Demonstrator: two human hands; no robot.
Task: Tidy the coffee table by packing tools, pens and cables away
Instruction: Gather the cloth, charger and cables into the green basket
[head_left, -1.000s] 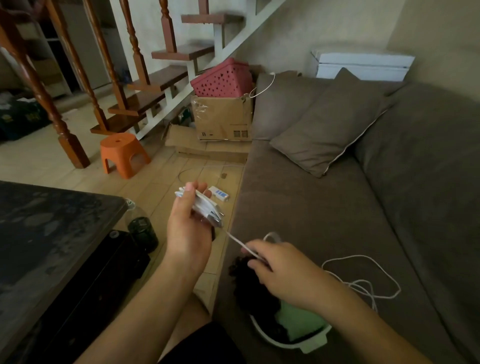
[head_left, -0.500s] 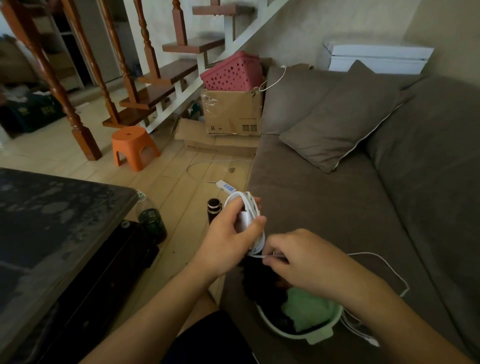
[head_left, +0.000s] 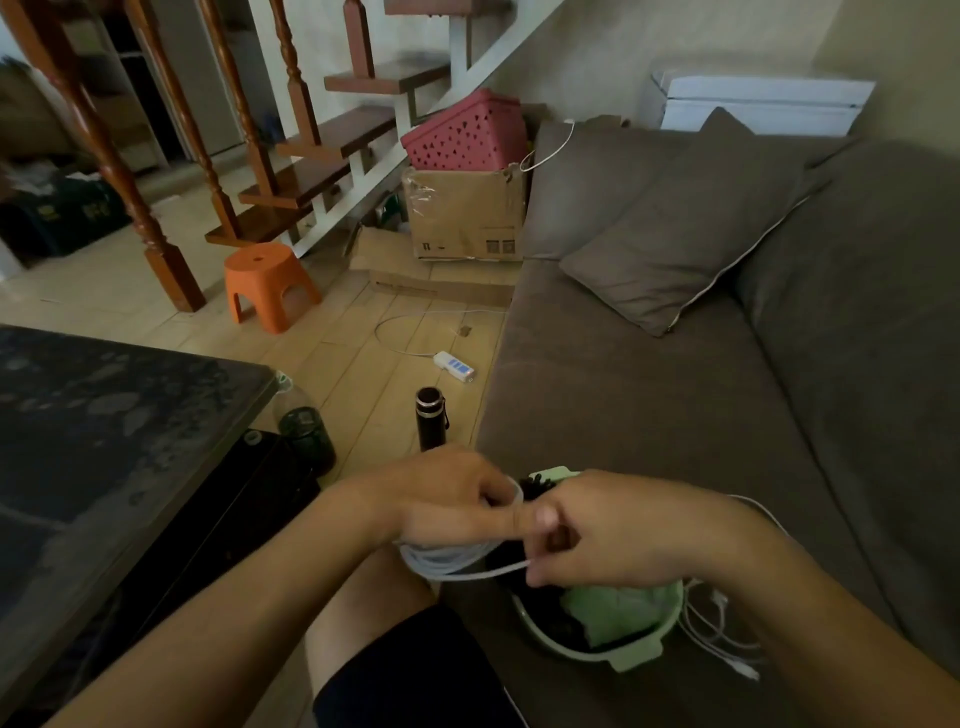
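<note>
My left hand (head_left: 447, 499) grips a coil of white cable (head_left: 441, 558), whose loops hang below the palm. My right hand (head_left: 597, 535) pinches the loose strand of that cable right beside the left fingers. Both hands hover over a pale green basket (head_left: 644, 649) on the brown sofa seat (head_left: 649, 415); dark items and a green cloth lie inside it. The cable's free tail (head_left: 727, 660) trails on the seat to the right of the basket, ending in a white plug.
A dark coffee table (head_left: 104, 441) fills the left. On the wooden floor lie a black flask (head_left: 430, 418), a dark jar (head_left: 306, 434), a white power strip (head_left: 453, 366) and an orange stool (head_left: 267, 283). A cardboard box (head_left: 465, 215) with a pink crate stands by the stairs.
Both hands have dropped lower and come together over the basket. The left hand turned palm down with the coil, and more of the cable is wound up.
</note>
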